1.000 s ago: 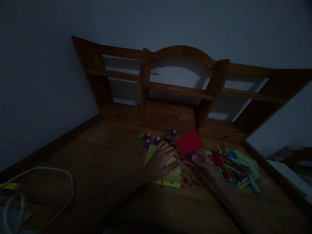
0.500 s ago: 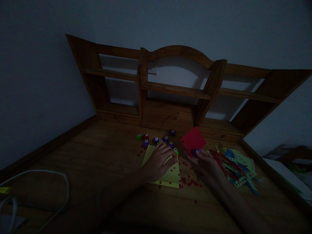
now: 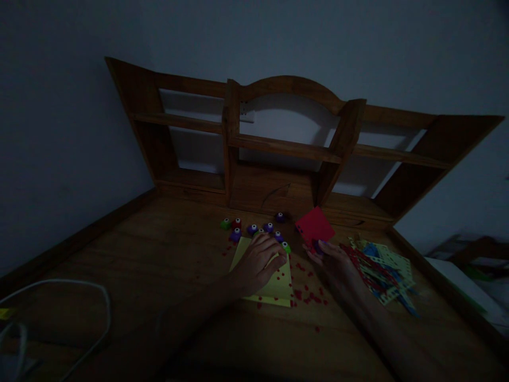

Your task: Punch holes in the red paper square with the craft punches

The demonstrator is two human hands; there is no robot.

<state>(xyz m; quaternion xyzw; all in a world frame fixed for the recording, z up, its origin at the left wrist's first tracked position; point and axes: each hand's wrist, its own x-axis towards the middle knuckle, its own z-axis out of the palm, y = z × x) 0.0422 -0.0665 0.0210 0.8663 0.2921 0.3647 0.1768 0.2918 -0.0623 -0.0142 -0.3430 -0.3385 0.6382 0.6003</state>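
My right hand (image 3: 332, 260) is closed around a small purple craft punch (image 3: 318, 246), thumb on top. A square red sheet of paper (image 3: 316, 225) reaches into the punch, and small dark holes show along its left edge. My left hand (image 3: 260, 262) lies over a yellow sheet of paper (image 3: 280, 286), fingers loosely bent and thumb apart; I see nothing held in it. Just beyond its fingertips are a green punch (image 3: 286, 247) and several purple punches (image 3: 269, 227). Small red paper cutouts (image 3: 306, 297) lie scattered on the yellow sheet and the wood.
A green punch (image 3: 225, 224) and a red punch (image 3: 237, 223) stand at the back left. Perforated plastic strips and plates (image 3: 392, 270) are piled on the right. A wooden shelf unit (image 3: 274, 193) borders the desk's back, and a white cable (image 3: 105, 294) curves at the left.
The red sheet has shifted slightly at the punch, and more holes show along its left edge. My left hand stays on the yellow sheet. The whole view has moved a little.
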